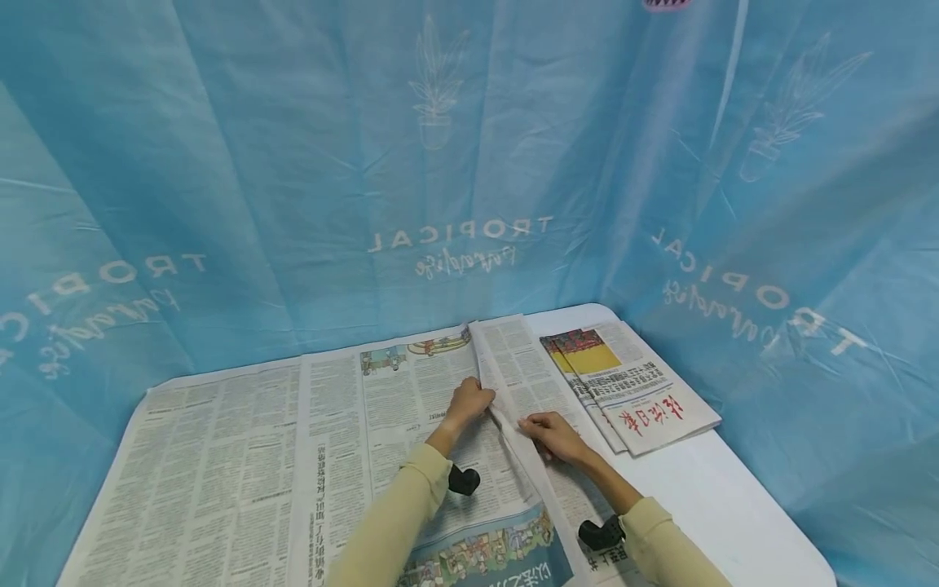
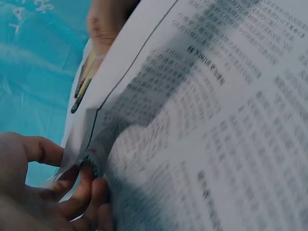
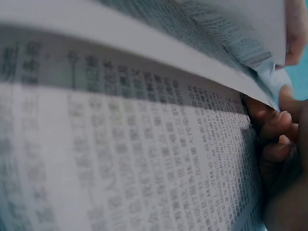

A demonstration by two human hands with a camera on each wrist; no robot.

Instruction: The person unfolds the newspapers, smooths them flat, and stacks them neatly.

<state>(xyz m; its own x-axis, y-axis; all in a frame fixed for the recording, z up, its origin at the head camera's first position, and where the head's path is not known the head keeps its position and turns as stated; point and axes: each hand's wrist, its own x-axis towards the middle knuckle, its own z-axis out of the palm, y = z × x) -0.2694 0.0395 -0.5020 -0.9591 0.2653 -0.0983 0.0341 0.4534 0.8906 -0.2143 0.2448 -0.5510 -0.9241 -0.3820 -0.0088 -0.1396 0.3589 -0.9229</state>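
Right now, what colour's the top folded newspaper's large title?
The title is red, clearest in the head view.

The head view was bright. Both wrist views were dimmer, with shadows across the blurry newspaper (image 2: 216, 120).

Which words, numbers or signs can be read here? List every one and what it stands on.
"TROPICAL": blue curtain, mirrored; twice whole, once cut off at the left edge.
"Paradise": same curtain, mirrored script beneath each.
"日": red masthead of the top folded newspaper; its other characters and print are unclear.
Spread newspaper: Chinese headlines and columns, too small or blurred to read surely.
No numbers are legible.
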